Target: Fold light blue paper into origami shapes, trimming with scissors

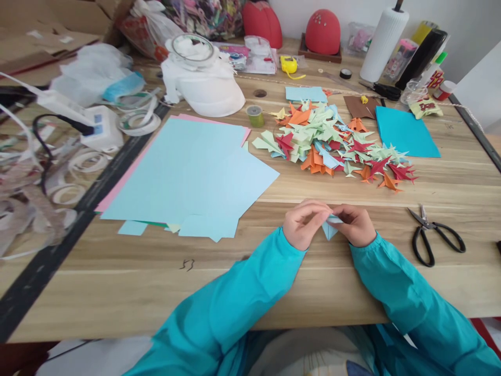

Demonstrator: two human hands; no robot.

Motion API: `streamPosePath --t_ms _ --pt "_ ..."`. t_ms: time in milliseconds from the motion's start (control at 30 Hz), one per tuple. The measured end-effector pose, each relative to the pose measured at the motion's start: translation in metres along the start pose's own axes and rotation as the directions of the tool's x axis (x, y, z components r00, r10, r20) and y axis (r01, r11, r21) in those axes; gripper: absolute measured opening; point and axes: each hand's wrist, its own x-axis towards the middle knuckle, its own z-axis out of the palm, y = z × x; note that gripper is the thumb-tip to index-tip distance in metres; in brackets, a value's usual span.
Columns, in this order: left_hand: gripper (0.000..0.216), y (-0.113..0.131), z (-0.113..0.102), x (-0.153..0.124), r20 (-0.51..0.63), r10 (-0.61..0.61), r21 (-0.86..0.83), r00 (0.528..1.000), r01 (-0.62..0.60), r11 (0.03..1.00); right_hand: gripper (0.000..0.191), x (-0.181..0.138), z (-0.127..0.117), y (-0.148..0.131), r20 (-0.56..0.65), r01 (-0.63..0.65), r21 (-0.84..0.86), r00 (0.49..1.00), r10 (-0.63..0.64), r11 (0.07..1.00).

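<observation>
Fingers (318,219) pinching folded blue paper (329,231), black scrawl (187,265) resembling "53", wooden tabletop (117,297)

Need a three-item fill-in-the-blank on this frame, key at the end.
1. The left hand and right hand pinch a small piece of folded paper that is ____ in colour.
2. The open scissors nearest the hands lie to the ____ of the right hand.
3. The tape measure has a ____ case.

Missing words: light blue; right; yellow

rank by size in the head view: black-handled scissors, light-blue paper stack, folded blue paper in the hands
1. Light-blue paper stack
2. Black-handled scissors
3. Folded blue paper (visible part)
</observation>
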Motion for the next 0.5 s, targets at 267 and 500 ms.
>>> streamPosePath --t_ms 267,500 --pt "0.012 -0.006 0.003 0.002 0.018 0.038 0.087 0.999 -0.04 0.995 0.025 0.002 -0.002 -0.011 -0.057 -0.086 0.173 0.994 0.098 0.981" --pt "0.004 -0.012 0.004 0.002 -0.023 0.037 0.08 0.999 -0.035 0.996 0.023 0.001 -0.001 -0.012 -0.035 -0.078 0.125 0.996 0.083 0.989"
